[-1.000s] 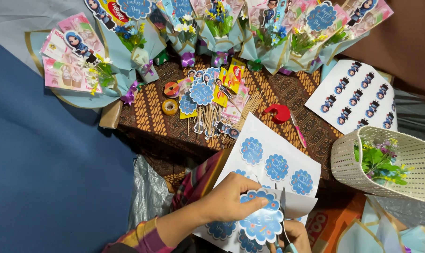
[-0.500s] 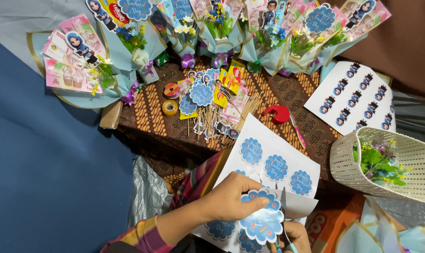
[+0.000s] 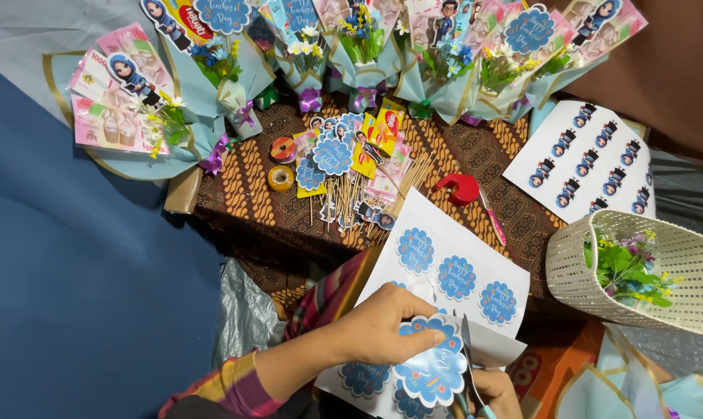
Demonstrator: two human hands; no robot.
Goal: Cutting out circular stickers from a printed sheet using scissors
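Note:
My left hand [image 3: 382,326] pinches a blue scalloped paper badge [image 3: 433,365] that is partly cut from a white printed sheet [image 3: 444,240]. My right hand [image 3: 492,392], at the bottom edge and mostly out of view, holds scissors [image 3: 466,357] whose blades point up along the badge's right edge. Three more blue badges [image 3: 456,275] are still printed on the sheet, which lies in front of me on a brown patterned cloth [image 3: 243,194].
Several wrapped bouquets [image 3: 351,46] with figures and banknotes line the back. A pile of toppers on wooden sticks [image 3: 351,178], two tape rolls [image 3: 280,163], a red tape dispenser [image 3: 460,188] and a pink cutter [image 3: 492,217] lie mid-cloth. A figure sticker sheet [image 3: 584,159] and a white flower basket [image 3: 638,271] are right.

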